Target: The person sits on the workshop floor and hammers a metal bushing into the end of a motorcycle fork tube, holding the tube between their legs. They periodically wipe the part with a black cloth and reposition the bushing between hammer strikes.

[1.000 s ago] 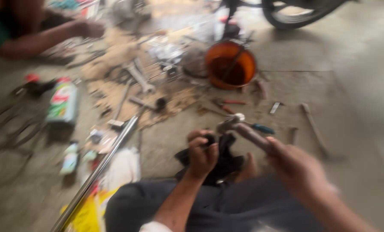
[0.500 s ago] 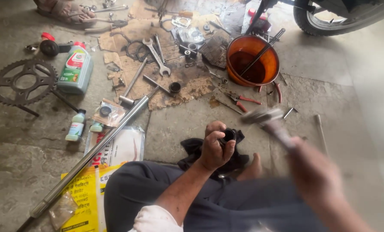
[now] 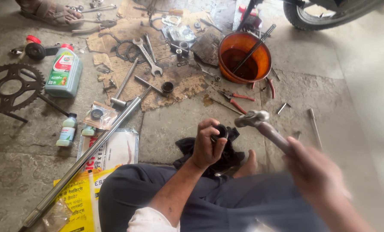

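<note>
black ring (image 3: 221,131) upright; hammer (image 3: 260,124) raised beside

The left hand (image 3: 207,146) is raised before the crossed legs, forearm angled up from the lap, fingers curled tight in a closed grip. The right hand (image 3: 316,174), blurred, is clenched in a fist, arm reaching forward.

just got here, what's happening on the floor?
A person sits on the concrete floor among scattered tools. The left hand holds a small black ring-shaped part over a dark rag. The right hand grips a hammer, its head close beside the part. A long steel tube lies to the left, an orange bowl of dark liquid ahead.
</note>
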